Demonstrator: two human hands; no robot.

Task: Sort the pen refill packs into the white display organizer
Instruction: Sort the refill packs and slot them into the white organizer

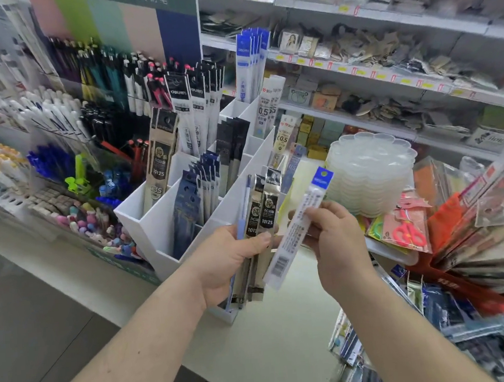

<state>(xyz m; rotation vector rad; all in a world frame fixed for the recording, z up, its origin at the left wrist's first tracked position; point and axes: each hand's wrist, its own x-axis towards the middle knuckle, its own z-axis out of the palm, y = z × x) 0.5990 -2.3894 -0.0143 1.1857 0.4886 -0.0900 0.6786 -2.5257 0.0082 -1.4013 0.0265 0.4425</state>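
At the centre of the frame the left hand [229,261] grips a fanned bundle of refill packs [254,220], thumb pressed across their fronts, just in front of the white display organizer [169,223] on the tabletop [270,338]. The right hand [334,238] pinches a single blue-topped refill pack [301,229] between thumb and fingers [313,216], tilted, beside the bundle. The organizer's compartments already hold upright packs, at centre left of the frame.

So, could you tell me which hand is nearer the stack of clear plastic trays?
Right. The right hand sits just below-left of the trays; the left hand is farther left, before the organizer.
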